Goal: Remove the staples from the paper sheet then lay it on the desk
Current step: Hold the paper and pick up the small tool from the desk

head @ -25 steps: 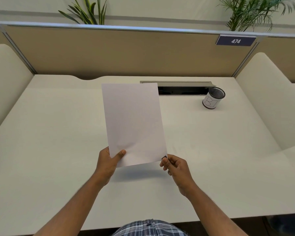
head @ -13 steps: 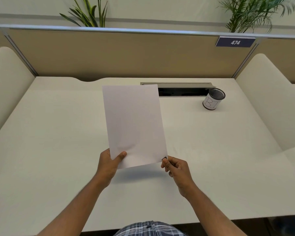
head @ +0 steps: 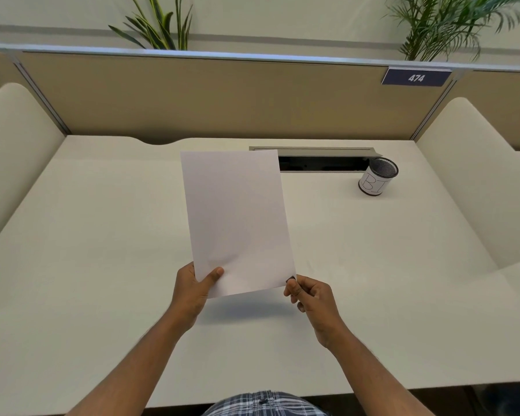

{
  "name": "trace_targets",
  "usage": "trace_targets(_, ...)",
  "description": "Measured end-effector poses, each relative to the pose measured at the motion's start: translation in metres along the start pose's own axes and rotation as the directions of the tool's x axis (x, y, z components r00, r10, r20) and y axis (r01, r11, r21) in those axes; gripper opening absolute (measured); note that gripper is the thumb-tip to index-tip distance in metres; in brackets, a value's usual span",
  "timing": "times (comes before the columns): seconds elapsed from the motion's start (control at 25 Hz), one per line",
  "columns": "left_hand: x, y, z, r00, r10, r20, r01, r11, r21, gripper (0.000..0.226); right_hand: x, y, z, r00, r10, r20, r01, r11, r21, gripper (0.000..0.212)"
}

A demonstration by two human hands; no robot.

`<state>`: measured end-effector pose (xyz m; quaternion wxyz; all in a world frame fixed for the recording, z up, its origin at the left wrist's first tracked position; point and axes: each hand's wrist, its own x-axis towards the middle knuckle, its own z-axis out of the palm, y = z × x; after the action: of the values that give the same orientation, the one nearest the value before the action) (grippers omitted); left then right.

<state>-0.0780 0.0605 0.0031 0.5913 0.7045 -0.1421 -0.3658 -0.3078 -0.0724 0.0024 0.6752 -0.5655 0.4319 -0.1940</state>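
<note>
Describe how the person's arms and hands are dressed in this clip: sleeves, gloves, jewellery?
Both forearms are bare right up to the frame edge, no sleeves visible. The left hand and right hand have no gloves, and no rings, watch or bracelet show. Blue-and-white plaid clothing shows at the bottom edge.

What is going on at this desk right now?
A person holds a white paper sheet up above the desk. The left hand grips its bottom left corner; the right hand pinches a small dark object, too small to identify, at the bottom right corner. A mesh cup stands far right.
</note>
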Motion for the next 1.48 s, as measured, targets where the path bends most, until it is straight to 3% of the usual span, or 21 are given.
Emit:
trace_targets(0.4, 0.002, 0.003, -0.002, 1.0, -0.001, -0.027, 0.001, 1.0, -0.016, 0.031, 0.006, -0.008, -0.002, 0.99, 0.011, 0.139, -0.048, 0.962, 0.268, 0.029)
trace_targets(0.64, 0.0, 0.006, -0.002, 0.999, -0.015, -0.032, 0.014, 0.999, -0.034, 0.029, 0.008, -0.005, -0.006, 0.985, 0.06, 0.162, -0.11, 0.942, 0.318, 0.034)
trace_targets(1.48, -0.004, 0.016, 0.005, 1.0, -0.002, -0.017, 0.001, 0.999, -0.043, 0.022, 0.018, -0.005, 0.006, 0.969, 0.104, -0.223, -0.074, 0.987, 0.14, 0.026)
